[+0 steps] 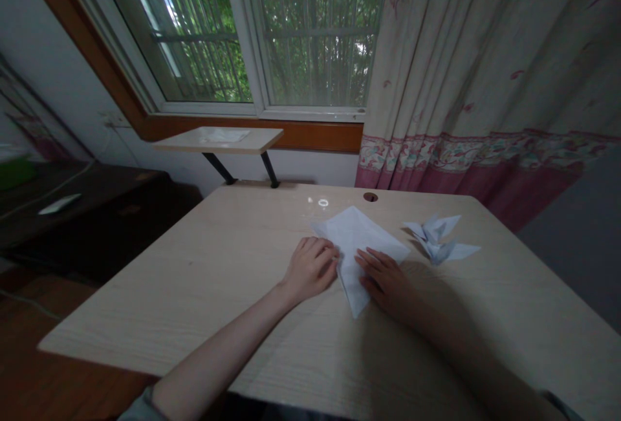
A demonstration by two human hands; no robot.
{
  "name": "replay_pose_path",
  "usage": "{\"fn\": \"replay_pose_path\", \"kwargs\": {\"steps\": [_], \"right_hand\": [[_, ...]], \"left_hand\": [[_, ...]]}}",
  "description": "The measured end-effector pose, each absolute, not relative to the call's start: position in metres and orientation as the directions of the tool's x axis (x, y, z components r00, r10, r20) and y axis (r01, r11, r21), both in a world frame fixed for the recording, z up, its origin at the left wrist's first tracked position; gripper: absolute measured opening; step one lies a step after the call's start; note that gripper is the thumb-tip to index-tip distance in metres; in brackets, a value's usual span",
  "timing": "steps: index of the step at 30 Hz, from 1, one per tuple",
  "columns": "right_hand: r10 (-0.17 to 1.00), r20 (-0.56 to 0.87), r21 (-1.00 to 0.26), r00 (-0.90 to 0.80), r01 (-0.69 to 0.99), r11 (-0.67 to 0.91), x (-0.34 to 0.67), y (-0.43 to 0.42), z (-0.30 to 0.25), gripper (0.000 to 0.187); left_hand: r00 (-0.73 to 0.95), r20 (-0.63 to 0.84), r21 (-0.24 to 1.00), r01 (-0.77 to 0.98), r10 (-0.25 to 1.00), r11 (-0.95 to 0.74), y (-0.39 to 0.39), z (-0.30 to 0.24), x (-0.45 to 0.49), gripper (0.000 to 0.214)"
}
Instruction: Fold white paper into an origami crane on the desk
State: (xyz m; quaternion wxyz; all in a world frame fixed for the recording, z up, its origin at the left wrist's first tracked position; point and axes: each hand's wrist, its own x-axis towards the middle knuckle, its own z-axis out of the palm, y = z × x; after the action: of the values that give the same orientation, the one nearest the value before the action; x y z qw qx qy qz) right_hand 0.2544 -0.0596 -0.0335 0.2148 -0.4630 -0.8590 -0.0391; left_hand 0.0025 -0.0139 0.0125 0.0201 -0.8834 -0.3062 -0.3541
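Note:
A white sheet of paper (361,230), with folds in it, lies on the desk with one corner pointing away from me and another toward me. My left hand (310,267) is at its left edge, with fingers curled and closed on that edge; the fingertips are partly hidden. My right hand (385,282) rests on the right part of the sheet, palm down, its fingers stretched out and slightly apart. To the right of the sheet stand folded paper figures (436,243) with pointed wings, close together or touching.
The pale wooden desk (204,291) has a round cable hole (370,197) near its back edge. A raised side shelf (184,140) at the back left bears a thin crumpled white item (224,135). Behind are a window (310,39) and a patterned curtain (436,85). A dark cabinet (121,214) stands left.

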Motion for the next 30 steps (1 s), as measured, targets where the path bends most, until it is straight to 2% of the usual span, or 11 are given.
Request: {"fn": "replay_pose_path", "kwargs": {"steps": [7, 18, 30], "right_hand": [[0.811, 0.377, -0.086, -0.447, 0.855, 0.511, 0.254, -0.061, -0.039, 0.043], [0.821, 0.368, -0.082, -0.436, 0.865, 0.496, 0.252, -0.062, -0.040, 0.045], [0.817, 0.440, -0.084, -0.372, 0.889, 0.450, 0.259, -0.059, -0.043, 0.044]], "left_hand": [[0.714, 0.503, 0.261, 0.411, 0.486, -0.874, -0.013, 0.010, 0.004, 0.017], [0.771, 0.439, 0.334, 0.336, 0.461, -0.881, -0.012, 0.002, 0.004, 0.023], [0.760, 0.363, 0.316, 0.444, 0.539, -0.838, -0.011, 0.008, 0.006, 0.020]]}}
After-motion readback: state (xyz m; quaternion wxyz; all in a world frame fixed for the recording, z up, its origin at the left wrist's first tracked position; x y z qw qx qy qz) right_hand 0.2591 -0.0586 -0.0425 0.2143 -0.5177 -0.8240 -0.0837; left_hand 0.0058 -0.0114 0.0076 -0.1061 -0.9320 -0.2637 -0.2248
